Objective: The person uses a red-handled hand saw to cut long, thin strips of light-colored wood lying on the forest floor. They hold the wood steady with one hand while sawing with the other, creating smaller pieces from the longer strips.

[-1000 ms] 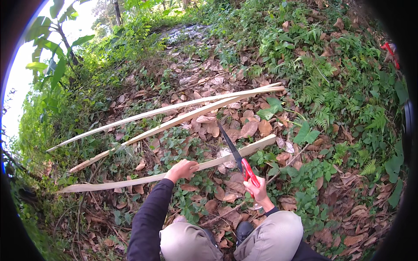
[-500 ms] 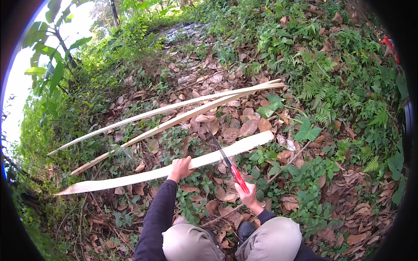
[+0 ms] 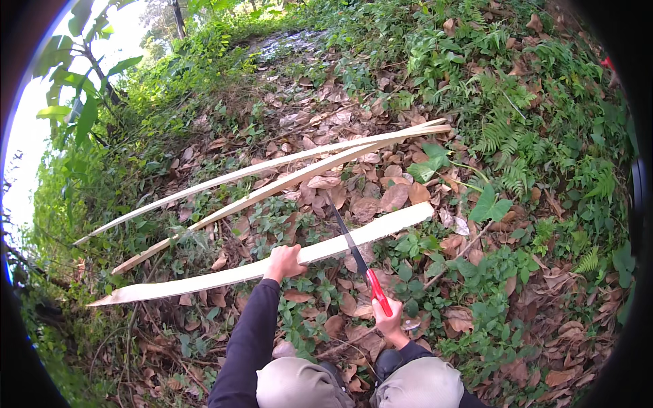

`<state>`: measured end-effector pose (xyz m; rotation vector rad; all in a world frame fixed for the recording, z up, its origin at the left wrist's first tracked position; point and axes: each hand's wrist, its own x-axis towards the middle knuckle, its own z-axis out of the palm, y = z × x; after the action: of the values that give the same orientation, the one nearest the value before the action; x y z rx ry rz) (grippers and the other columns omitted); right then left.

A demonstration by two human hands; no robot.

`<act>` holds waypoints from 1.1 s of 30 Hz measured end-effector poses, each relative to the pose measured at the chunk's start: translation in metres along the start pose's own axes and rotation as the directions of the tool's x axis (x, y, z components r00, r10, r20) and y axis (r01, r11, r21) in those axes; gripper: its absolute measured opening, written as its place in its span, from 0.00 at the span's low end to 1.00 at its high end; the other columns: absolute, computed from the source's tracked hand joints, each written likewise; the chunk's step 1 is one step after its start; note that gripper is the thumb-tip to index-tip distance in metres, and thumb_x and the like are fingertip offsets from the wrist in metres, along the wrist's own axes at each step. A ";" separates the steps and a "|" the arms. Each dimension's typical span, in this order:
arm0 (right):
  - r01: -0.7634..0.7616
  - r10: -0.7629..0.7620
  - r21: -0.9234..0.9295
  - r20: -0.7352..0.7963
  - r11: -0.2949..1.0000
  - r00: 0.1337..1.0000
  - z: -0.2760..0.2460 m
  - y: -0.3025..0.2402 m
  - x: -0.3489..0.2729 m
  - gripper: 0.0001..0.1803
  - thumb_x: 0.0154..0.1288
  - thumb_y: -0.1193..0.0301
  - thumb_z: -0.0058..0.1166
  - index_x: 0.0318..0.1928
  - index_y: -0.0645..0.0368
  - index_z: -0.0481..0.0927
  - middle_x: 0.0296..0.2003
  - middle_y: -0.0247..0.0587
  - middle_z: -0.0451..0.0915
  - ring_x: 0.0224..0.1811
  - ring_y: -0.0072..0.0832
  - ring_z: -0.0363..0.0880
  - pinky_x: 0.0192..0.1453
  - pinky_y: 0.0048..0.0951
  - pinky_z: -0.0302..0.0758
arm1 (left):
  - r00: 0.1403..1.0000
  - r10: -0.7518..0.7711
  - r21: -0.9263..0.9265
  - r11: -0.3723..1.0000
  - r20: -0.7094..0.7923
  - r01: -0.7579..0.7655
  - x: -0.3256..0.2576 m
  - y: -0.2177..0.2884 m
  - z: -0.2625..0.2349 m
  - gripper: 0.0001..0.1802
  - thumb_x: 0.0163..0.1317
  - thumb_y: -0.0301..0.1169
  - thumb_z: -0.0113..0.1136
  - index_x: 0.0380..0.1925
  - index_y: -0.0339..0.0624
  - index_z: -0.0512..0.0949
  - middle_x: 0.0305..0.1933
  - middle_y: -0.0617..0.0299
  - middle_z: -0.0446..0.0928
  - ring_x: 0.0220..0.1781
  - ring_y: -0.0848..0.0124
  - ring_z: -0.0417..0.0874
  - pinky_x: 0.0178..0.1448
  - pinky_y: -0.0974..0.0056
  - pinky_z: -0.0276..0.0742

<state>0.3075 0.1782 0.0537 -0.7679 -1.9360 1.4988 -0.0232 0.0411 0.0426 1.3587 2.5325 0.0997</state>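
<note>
A long pale wooden plank [image 3: 204, 279] with a pointed left end lies across the ground before my knees. My left hand [image 3: 285, 262] is closed over its near edge, around the middle. To the right of that hand, a hand saw [image 3: 376, 288] with a red handle and dark blade crosses the plank. The blade rests on the plank's upper face, its tip pointing away from me over the leaves. My right hand [image 3: 389, 322] grips the red handle near its lower end. Whether the blade has cut into the wood is too small to tell.
Beyond the plank lie two long thin wooden strips [image 3: 272, 163] [image 3: 258, 194], crossing near their right ends. Dry brown leaves and green plants [image 3: 476, 279] cover the ground around. My bent knees [image 3: 422, 384] are close at the lower edge. A thin stick [image 3: 459, 253] lies to the right.
My right hand and the saw have moved slightly toward me and to the right. The left hand stays on the plank, which has barely shifted in view.
</note>
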 end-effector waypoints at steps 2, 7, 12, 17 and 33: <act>0.015 -0.015 -0.003 -0.002 1.000 1.000 0.001 -0.006 0.007 0.15 0.64 0.73 0.58 0.22 0.64 0.74 0.12 0.42 0.68 0.13 0.27 0.70 0.21 0.35 0.63 | 1.000 -0.006 0.014 1.000 -0.007 0.006 0.001 0.001 0.001 0.25 0.42 0.49 0.70 0.33 0.42 0.78 0.27 0.47 0.83 0.34 0.47 0.86 0.43 0.47 0.81; 0.062 -0.062 -0.020 -0.017 0.998 0.998 0.013 -0.016 0.020 0.14 0.64 0.73 0.59 0.22 0.65 0.74 0.12 0.42 0.69 0.13 0.26 0.68 0.21 0.34 0.62 | 0.999 -0.033 0.017 0.999 0.004 0.033 0.002 -0.004 0.007 0.24 0.43 0.48 0.69 0.33 0.41 0.79 0.28 0.46 0.83 0.35 0.47 0.86 0.42 0.47 0.82; -0.049 0.048 -0.017 -0.011 0.999 0.999 0.004 -0.014 0.010 0.14 0.64 0.72 0.60 0.22 0.64 0.75 0.12 0.43 0.70 0.13 0.29 0.71 0.22 0.37 0.64 | 0.996 -0.045 -0.002 0.999 0.075 0.046 -0.005 0.007 -0.005 0.23 0.44 0.48 0.68 0.34 0.43 0.82 0.31 0.46 0.85 0.38 0.49 0.88 0.46 0.48 0.84; -0.050 0.048 -0.043 -0.030 0.998 0.998 0.011 -0.021 0.012 0.14 0.63 0.72 0.60 0.22 0.64 0.76 0.12 0.44 0.70 0.13 0.31 0.72 0.22 0.38 0.64 | 0.996 -0.059 0.011 0.998 0.060 0.058 -0.003 0.002 0.000 0.26 0.41 0.50 0.69 0.36 0.44 0.81 0.30 0.47 0.84 0.36 0.48 0.87 0.44 0.48 0.82; -0.002 0.007 -0.059 0.081 0.998 0.997 -0.017 -0.023 0.011 0.16 0.61 0.72 0.59 0.19 0.63 0.72 0.12 0.45 0.69 0.14 0.31 0.71 0.23 0.37 0.63 | 0.850 -0.089 -0.255 0.933 0.519 0.254 0.038 -0.017 -0.031 0.22 0.36 0.41 0.69 0.30 0.36 0.85 0.31 0.50 0.85 0.35 0.56 0.85 0.44 0.60 0.80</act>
<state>0.3105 0.1926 0.0807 -0.7479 -2.0475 1.5026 -0.0650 0.0652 0.0616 0.8811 2.0733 0.0960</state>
